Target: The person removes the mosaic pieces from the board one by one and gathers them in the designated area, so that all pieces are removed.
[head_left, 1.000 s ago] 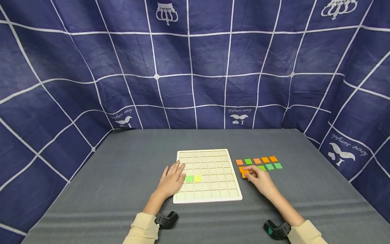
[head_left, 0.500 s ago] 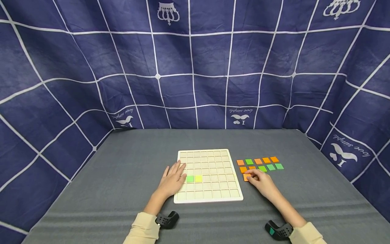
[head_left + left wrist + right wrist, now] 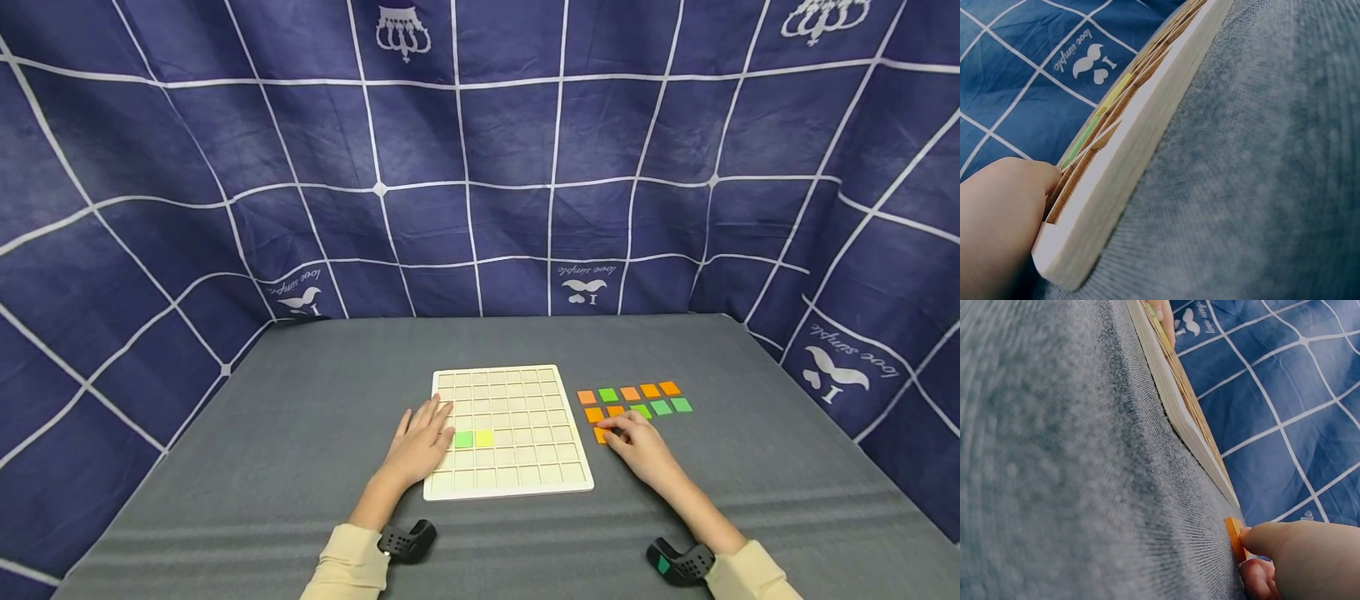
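Note:
A pale wooden grid board [image 3: 525, 479] lies on the grey cloth, with a green tile [image 3: 463, 439] and a yellow tile [image 3: 484, 437] side by side in its cells. My left hand [image 3: 417, 443] rests on the board's left edge, fingers extended. Right of the board, my right hand [image 3: 637, 446] pinches an orange square tile [image 3: 600, 435] between thumb and fingers. The right wrist view shows that orange tile [image 3: 1234, 536] standing on edge by the thumb, close to the cloth. In the left wrist view, the board's pale side [image 3: 1129, 169] runs past the hand.
Beyond the right hand lie two rows of orange and green tiles, among them a green tile [image 3: 607, 395], an orange tile [image 3: 670, 388] and a teal-green tile [image 3: 681, 405]. A blue white-lined curtain [image 3: 510, 217] surrounds the grey table [image 3: 337, 358].
My right hand has drawn the orange tile slightly toward me, away from the rows, uncovering orange tiles behind it. Its fingers now cover more of that tile. The left hand stays put.

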Available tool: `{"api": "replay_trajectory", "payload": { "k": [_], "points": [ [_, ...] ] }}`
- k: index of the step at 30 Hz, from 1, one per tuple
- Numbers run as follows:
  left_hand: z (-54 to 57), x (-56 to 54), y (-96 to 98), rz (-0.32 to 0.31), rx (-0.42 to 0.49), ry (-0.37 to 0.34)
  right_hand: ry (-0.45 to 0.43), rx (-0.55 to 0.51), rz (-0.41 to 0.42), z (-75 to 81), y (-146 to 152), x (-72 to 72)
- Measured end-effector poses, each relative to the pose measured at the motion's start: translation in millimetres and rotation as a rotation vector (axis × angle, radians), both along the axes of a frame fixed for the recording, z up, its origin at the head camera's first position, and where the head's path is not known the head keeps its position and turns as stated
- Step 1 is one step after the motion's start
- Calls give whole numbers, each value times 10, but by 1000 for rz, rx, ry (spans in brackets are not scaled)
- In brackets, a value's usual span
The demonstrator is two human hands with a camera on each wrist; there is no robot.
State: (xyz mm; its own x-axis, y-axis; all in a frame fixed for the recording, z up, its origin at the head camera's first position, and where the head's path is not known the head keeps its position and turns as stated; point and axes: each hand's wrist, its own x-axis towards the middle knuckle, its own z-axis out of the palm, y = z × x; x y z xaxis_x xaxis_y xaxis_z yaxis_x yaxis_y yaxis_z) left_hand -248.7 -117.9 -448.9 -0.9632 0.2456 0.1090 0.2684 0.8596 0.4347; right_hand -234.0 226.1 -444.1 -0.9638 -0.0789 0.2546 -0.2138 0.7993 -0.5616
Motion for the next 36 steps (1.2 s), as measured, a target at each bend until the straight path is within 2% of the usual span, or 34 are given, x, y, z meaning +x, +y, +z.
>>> {"api": "replay_trajectory", "payload": {
  "k": [14, 23, 30, 36],
  "points": [
    [15, 26, 4, 2, 0, 9, -14, -7, -24, 4, -10, 16],
    [8, 34, 6, 10, 3, -2, -34, -56, -58, 8, -23, 33],
    [2, 40, 0, 3, 6, 10, 2, -91, -78, 25, -20, 50],
    [10, 36, -2, -3, 1, 14, 60, -90, -74, 145, -91, 65]
  ]
}}
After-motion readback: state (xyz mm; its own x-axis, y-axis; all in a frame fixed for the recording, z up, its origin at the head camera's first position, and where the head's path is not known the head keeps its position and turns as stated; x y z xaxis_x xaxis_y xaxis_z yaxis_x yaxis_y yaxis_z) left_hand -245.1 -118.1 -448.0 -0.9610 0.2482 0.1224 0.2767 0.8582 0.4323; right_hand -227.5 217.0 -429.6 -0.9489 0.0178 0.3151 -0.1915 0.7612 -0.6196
